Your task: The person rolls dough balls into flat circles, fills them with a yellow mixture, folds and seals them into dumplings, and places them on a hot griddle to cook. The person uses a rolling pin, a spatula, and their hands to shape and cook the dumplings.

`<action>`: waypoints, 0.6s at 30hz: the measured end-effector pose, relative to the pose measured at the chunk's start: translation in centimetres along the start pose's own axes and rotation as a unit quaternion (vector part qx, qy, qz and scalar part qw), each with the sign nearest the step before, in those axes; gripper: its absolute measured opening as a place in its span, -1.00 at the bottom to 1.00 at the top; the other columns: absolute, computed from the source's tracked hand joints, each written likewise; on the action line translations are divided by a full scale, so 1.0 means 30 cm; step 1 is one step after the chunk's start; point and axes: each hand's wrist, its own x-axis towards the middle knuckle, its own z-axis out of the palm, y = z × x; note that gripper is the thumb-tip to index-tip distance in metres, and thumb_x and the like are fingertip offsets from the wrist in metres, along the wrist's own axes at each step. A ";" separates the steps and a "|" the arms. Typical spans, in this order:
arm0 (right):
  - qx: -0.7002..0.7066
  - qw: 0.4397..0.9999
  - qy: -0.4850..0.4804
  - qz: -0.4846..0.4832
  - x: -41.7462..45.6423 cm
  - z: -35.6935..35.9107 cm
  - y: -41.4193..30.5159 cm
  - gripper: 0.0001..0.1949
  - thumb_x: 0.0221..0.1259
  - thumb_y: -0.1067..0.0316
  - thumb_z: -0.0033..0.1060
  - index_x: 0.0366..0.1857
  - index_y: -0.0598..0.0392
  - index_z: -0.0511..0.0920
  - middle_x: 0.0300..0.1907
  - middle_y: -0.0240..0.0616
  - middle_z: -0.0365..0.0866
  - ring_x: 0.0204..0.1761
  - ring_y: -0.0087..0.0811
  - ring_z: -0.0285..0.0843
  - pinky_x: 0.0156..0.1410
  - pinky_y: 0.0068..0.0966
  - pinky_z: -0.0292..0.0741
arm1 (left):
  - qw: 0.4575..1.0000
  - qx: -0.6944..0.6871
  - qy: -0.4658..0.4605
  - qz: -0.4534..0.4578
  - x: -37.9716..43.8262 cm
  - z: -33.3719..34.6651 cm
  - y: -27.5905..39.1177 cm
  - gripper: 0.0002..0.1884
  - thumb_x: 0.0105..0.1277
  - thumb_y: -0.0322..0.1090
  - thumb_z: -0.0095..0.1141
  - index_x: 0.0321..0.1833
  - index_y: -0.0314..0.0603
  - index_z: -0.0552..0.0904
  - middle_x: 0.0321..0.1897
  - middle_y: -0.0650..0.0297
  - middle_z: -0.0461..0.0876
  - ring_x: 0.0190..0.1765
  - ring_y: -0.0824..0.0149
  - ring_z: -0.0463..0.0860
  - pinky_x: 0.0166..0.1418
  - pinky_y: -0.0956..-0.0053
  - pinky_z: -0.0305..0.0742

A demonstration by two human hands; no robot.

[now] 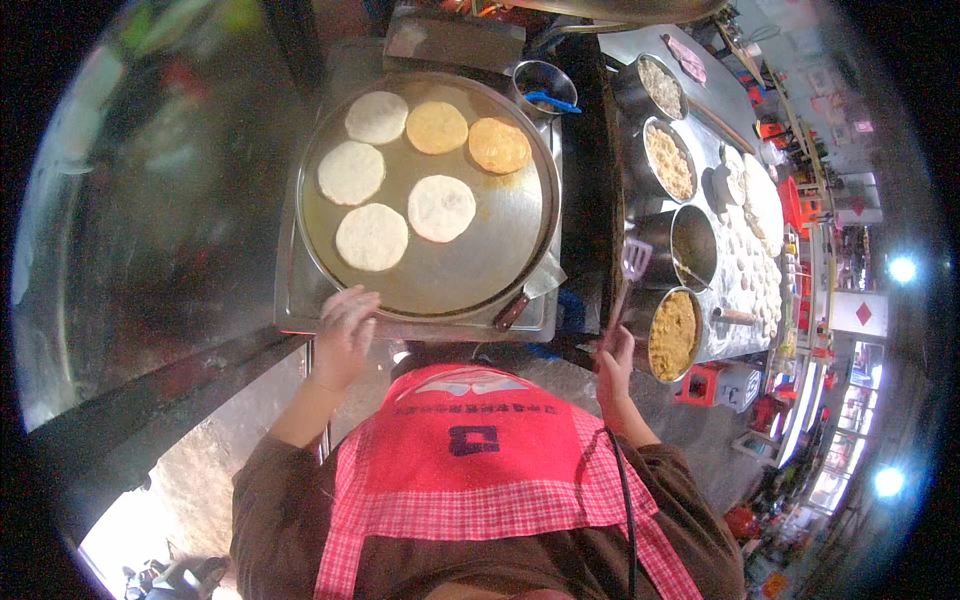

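Observation:
My left hand (349,326) is at the near left rim of a round metal griddle (480,270), blurred, with nothing seen in it. Whether it touches the rim I cannot tell. In my right hand (616,360) is the handle of a slotted turner (636,259), its blade pointing away from me, right of the griddle. Several pale flatbreads (371,237) lie on the left and middle of the hot plate. Two golden-brown flatbreads, one (436,128) at the back and another (499,145) at the back right, lie beside them.
A wooden-handled scraper (529,296) rests at the griddle's near right edge. Behind it stands a metal pot (529,79) with a blue-handled tool. On the right, tubs of yellow filling (673,337) and other mixtures line a floured table (739,307) bearing dough pieces and a rolling pin (733,316).

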 end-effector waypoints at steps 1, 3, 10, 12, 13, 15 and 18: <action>0.051 0.998 -0.009 0.033 0.011 0.127 -0.104 -0.31 -0.08 0.53 0.05 0.32 0.09 0.22 0.03 -0.20 0.41 -0.34 -0.57 0.45 -0.41 -0.67 0.38 | 1.000 0.016 0.017 -0.011 -0.010 -0.027 -0.019 -0.73 0.26 -0.42 0.07 0.02 -0.16 0.61 0.06 0.17 0.63 0.22 0.04 0.50 0.34 0.14 0.35; 0.021 0.998 -0.058 0.013 0.095 0.296 -0.182 -0.37 0.02 0.55 0.02 0.31 0.09 0.22 -0.08 -0.23 0.46 -0.41 -0.58 0.44 -0.51 -0.65 0.32 | 0.996 0.052 0.058 -0.036 -0.044 -0.087 -0.054 -0.73 0.27 -0.42 0.07 0.03 -0.16 0.61 0.06 0.17 0.62 0.23 0.05 0.51 0.35 0.13 0.33; 0.199 0.916 -0.230 0.262 0.325 0.542 -0.228 -0.84 0.37 0.33 0.01 -0.08 0.11 0.40 -0.39 -0.29 0.51 -0.58 -0.46 0.41 -0.55 -0.52 0.33 | 0.929 0.319 0.177 -0.058 -0.157 -0.543 -0.009 -0.65 0.42 -0.31 -0.08 0.19 -0.17 0.59 0.19 0.09 0.55 0.32 0.06 0.44 0.43 0.20 0.23; 0.210 0.902 -0.215 0.311 0.368 0.542 -0.195 -0.85 0.42 0.25 0.00 -0.18 0.09 0.42 -0.40 -0.26 0.54 -0.59 -0.42 0.42 -0.53 -0.48 0.35 | 0.906 0.378 0.188 -0.036 -0.180 -0.704 0.023 -0.63 0.44 -0.27 -0.11 0.21 -0.20 0.57 0.20 0.10 0.55 0.34 0.06 0.42 0.44 0.19 0.22; 0.206 0.903 -0.224 0.304 0.400 0.545 -0.196 -0.85 0.42 0.25 -0.01 -0.19 0.09 0.42 -0.40 -0.26 0.54 -0.58 -0.41 0.42 -0.52 -0.48 0.36 | 0.897 0.396 0.196 -0.032 -0.191 -0.758 0.051 -0.63 0.44 -0.26 -0.11 0.21 -0.22 0.57 0.21 0.12 0.55 0.35 0.06 0.41 0.44 0.19 0.22; 0.203 0.899 -0.245 0.300 0.492 0.578 -0.196 -0.85 0.43 0.25 -0.03 -0.20 0.09 0.42 -0.41 -0.26 0.54 -0.56 -0.40 0.44 -0.51 -0.47 0.37 | 0.831 0.542 0.119 -0.044 -0.170 -0.839 0.168 -0.63 0.44 -0.27 -0.12 0.21 -0.20 0.58 0.23 0.18 0.54 0.36 0.07 0.41 0.44 0.17 0.23; 0.194 0.908 -0.245 0.280 0.676 0.675 -0.147 -0.84 0.42 0.23 -0.03 -0.13 0.05 0.45 -0.39 -0.28 0.60 -0.52 -0.45 0.49 -0.49 -0.48 0.44 | 0.814 0.569 0.094 -0.066 -0.125 -0.911 0.312 -0.55 0.20 -0.49 0.07 0.20 -0.11 0.58 0.21 0.23 0.56 0.35 0.11 0.42 0.45 0.17 0.25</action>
